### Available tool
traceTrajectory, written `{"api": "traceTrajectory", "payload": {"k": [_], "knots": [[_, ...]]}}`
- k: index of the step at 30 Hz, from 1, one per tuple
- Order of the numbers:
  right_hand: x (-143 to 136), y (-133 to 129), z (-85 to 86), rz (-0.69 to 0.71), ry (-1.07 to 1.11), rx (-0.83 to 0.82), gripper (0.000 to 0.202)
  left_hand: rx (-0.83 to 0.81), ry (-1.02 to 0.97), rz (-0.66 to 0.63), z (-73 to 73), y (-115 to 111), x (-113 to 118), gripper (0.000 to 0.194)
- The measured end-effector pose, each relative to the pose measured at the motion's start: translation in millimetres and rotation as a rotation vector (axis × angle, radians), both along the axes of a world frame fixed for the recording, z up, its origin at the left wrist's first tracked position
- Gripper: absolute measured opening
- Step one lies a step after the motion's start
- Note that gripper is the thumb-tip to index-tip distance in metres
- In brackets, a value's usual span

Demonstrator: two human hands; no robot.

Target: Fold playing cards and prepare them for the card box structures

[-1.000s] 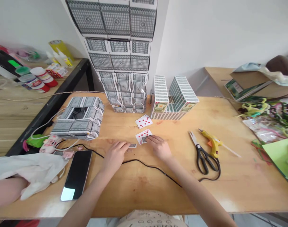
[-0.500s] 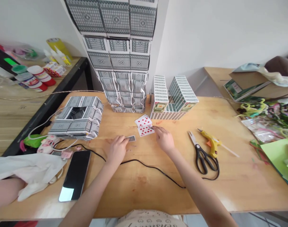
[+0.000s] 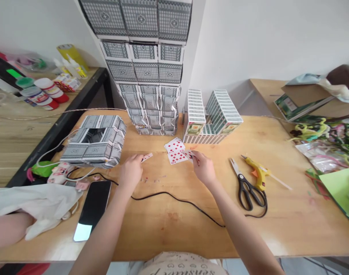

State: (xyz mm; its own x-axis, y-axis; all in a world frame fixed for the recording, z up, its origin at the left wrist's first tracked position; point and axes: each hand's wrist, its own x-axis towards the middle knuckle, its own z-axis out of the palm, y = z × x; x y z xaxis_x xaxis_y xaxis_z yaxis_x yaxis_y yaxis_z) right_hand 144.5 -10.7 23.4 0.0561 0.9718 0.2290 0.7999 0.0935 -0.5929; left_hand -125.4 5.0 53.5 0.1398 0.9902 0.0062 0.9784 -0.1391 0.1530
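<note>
Pinched in my left hand [image 3: 131, 172] is a playing card [image 3: 147, 157], held left of the loose cards with part of its face showing. My right hand [image 3: 203, 167] grips another playing card [image 3: 188, 154] at the right side of several face-up red diamond cards [image 3: 176, 151] on the table. Behind these stands a tall tower of folded cards [image 3: 155, 97], with a stack of green-and-white card boxes [image 3: 210, 131] to its right. A square frame of folded cards [image 3: 98, 145] lies to the left of my left hand.
Black-handled scissors [image 3: 247, 189] and a yellow glue gun [image 3: 259, 175] lie to the right. A phone [image 3: 92, 208] is at the left, beside a white cloth [image 3: 42, 202] and another person's arm [image 3: 10, 229]. A black cable [image 3: 174, 196] crosses the table [image 3: 174, 236].
My left hand has moved left and lifted its card, turning it so some of the face shows. My right hand has shifted slightly right, and more of its card is visible.
</note>
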Motion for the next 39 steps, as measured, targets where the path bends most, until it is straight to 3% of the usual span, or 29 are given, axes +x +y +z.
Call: {"api": "traceTrajectory", "payload": {"k": [3, 8, 24, 30, 39], "knots": [[1.2, -2.4, 0.3, -0.012, 0.036, -0.020, 0.028, -0.071, 0.018, -0.036, -4.4, 9.1, 0.6, 0.027], [3.7, -7.3, -0.2, -0.016, 0.122, -0.088, 0.027, -0.132, 0.020, -0.027, -10.5, 5.9, 0.3, 0.023], [-6.2, -17.9, -4.6, 0.010, 0.190, -0.148, 0.029, -0.212, 0.018, -0.047, -18.9, 14.1, 2.3, 0.020], [7.4, -20.5, 0.4, -0.061, 0.171, -0.145, 0.027, -0.153, 0.048, 0.019, -15.1, 25.0, -11.7, 0.021], [12.6, -24.2, -4.8, -0.100, 0.201, -0.176, 0.028, -0.188, 0.044, -0.098, -24.4, 0.9, 8.3, 0.020]]}}
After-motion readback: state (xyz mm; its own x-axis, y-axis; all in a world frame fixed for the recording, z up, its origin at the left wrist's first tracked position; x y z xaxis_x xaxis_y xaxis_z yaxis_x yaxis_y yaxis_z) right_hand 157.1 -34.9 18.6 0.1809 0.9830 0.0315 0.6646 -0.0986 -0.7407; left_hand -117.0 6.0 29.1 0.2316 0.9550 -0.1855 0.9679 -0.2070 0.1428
